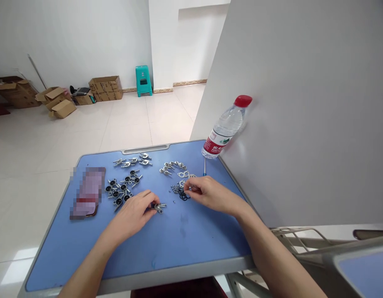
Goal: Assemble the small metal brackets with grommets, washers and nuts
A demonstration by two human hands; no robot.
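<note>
The metal fitting (159, 207) lies left of the black rings (184, 198), long axis toward them, clamped in the left hand's (133, 212) fingers. The right hand (213, 194) is at the rings; finger closure cannot be determined.

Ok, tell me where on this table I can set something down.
On the blue table, the widest bare patch lies along the near edge, between the left forearm and right forearm. Another lies between the phone and near-left corner. It's crowded beyond the left hand, with black-centred metal parts, and beside the right hand, with black rings.
</note>
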